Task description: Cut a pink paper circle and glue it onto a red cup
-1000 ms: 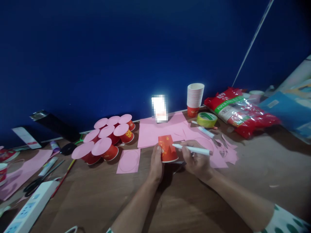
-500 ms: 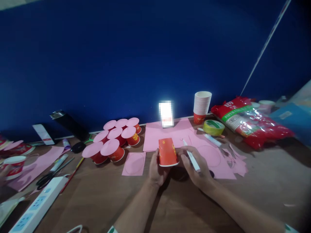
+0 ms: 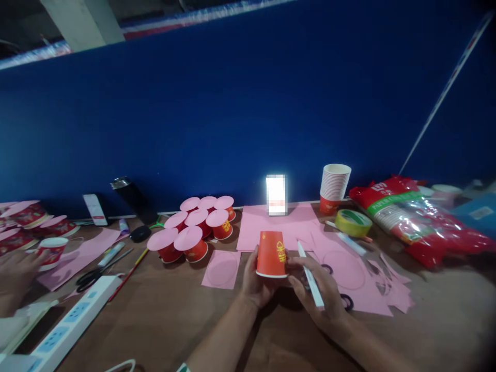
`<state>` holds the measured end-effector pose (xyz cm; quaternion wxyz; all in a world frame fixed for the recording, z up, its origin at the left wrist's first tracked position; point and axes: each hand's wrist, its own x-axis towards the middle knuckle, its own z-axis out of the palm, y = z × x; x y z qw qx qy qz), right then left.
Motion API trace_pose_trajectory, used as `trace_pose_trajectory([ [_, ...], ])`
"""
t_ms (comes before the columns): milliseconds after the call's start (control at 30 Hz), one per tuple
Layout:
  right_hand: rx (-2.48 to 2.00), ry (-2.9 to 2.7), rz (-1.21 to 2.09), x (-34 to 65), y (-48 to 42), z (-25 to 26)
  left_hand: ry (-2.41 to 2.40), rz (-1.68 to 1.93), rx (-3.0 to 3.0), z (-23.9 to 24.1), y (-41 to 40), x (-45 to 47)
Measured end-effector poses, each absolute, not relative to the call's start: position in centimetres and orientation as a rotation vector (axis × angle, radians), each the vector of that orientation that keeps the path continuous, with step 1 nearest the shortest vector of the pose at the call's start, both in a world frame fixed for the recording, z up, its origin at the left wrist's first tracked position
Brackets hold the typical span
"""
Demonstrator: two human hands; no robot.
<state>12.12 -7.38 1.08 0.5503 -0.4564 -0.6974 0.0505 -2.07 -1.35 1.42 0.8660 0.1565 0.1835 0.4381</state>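
Note:
My left hand (image 3: 256,281) grips an upside-down red paper cup (image 3: 270,253) with yellow print, lifted a little off the wooden table (image 3: 163,320). My right hand (image 3: 320,292) holds a white pen (image 3: 310,274) between its fingers, and its fingertips touch the cup's right side. Pink paper sheets (image 3: 294,227) with drawn circles lie just behind and to the right of the cup. A small pink square with a traced circle (image 3: 221,268) lies to the left of my left hand.
A cluster of upturned red cups topped with pink discs (image 3: 194,230) stands at the left. A stack of white cups (image 3: 334,183), a yellow-green tape roll (image 3: 352,223) and a red cup package (image 3: 411,217) sit at the right. Scissors (image 3: 93,276), a power strip (image 3: 73,320) and another person's hand (image 3: 17,271) are at far left.
The cup has been lifted off the pink paper and turned, showing its yellow print. The pen has swung from pointing at the cup to lying along my right hand. The view tilted upward.

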Motion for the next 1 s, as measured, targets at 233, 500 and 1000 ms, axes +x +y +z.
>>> trace_pose_trajectory([
  [233, -0.966, -1.746, -0.046, 12.0, -7.2, 1.0, 0.278, 0.889, 0.265, 0.6, -0.8, -2.5],
  [500, -0.943, -1.802, -0.039, 12.0, -6.8, 0.5, 0.234, 0.855, 0.216, 0.4, -0.5, -2.6],
  [1000, -1.041, -1.708, -0.099, 12.9, -6.3, 0.2, 0.354, 1.018, 0.300, 0.8, -0.8, -1.7],
])
